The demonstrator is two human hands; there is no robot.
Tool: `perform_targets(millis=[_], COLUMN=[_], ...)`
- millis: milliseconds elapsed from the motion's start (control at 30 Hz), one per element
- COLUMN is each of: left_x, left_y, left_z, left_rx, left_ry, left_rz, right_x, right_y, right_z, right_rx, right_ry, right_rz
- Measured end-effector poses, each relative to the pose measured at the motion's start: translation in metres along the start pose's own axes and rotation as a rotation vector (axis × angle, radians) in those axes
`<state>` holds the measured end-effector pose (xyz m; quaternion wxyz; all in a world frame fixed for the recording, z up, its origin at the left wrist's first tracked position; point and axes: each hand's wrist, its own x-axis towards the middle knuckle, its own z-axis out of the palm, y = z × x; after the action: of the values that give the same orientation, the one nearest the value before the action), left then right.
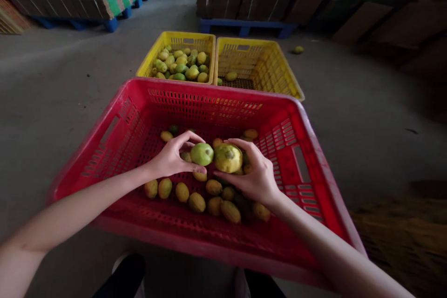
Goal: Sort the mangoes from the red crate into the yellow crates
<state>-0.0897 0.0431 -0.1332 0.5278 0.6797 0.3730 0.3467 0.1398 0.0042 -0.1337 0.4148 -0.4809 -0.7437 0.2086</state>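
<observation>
My left hand [178,152] is closed around a green lemon [202,154], thumb below and fingers above. Beside it, my right hand [256,172] grips a larger yellow-green lemon [228,158] with a brownish end turned toward me. The two fruits are close together above the red crate [134,216]. Several yellow lemons [197,202] lie on the crate's floor beneath and in front of my hands. My hands and forearms hide part of the fruit inside.
Beyond the red crate stand a yellow crate [149,59] holding many lemons and a second yellow crate [279,67] with a few. One loose lemon [298,50] lies on the floor. Strapped cardboard stacks [244,0] sit on a blue pallet [244,28] at the back.
</observation>
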Motion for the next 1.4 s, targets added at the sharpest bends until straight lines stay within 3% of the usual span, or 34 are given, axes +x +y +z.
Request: perform_targets(millis=[133,267,333,400,467,567,667,900,1100,1233,1400], left_x=[0.003,0.004,0.004,0.003,0.003,0.003,0.006,0.011,0.009,0.009,0.011], left_y=[-0.003,-0.011,-0.015,-0.019,-0.022,-0.022,-0.017,-0.012,-0.014,-0.017,-0.019], left_z=[0.001,0.008,0.01,0.012,0.013,0.013,0.012,0.012,0.016,0.016,0.012], left_rx=[-0.18,-0.368,-0.418,-0.45,-0.503,-0.608,-0.706,-0.839,-0.839,-0.838,-0.881], left_ry=[-0.016,-0.131,-0.169,-0.137,-0.062,0.047,0.132,0.207,0.211,0.184,0.266], left_rz=[-0.227,-0.559,-0.72,-0.787,-0.734,-0.601,-0.578,-0.78,-0.678,-0.713,-0.768], right_x=[0.002,0.005,0.006,0.007,0.007,0.007,0.007,0.008,0.007,0.008,0.008], right_y=[0.0,0.005,0.007,0.007,0.006,0.005,0.005,0.005,0.009,0.009,0.008], right_z=[0.005,0.015,0.019,0.021,0.022,0.023,0.024,0.026,0.028,0.027,0.028], right_rx=[0.484,0.841,0.955,1.021,1.102,1.277,1.398,1.369,1.191,1.144,1.215], right_ry=[-0.137,-0.309,-0.39,-0.383,-0.288,-0.135,-0.071,0.021,0.002,0.06,0.051], right_rz=[0.481,0.956,1.136,1.234,1.227,1.11,1.047,1.224,1.323,1.386,1.338])
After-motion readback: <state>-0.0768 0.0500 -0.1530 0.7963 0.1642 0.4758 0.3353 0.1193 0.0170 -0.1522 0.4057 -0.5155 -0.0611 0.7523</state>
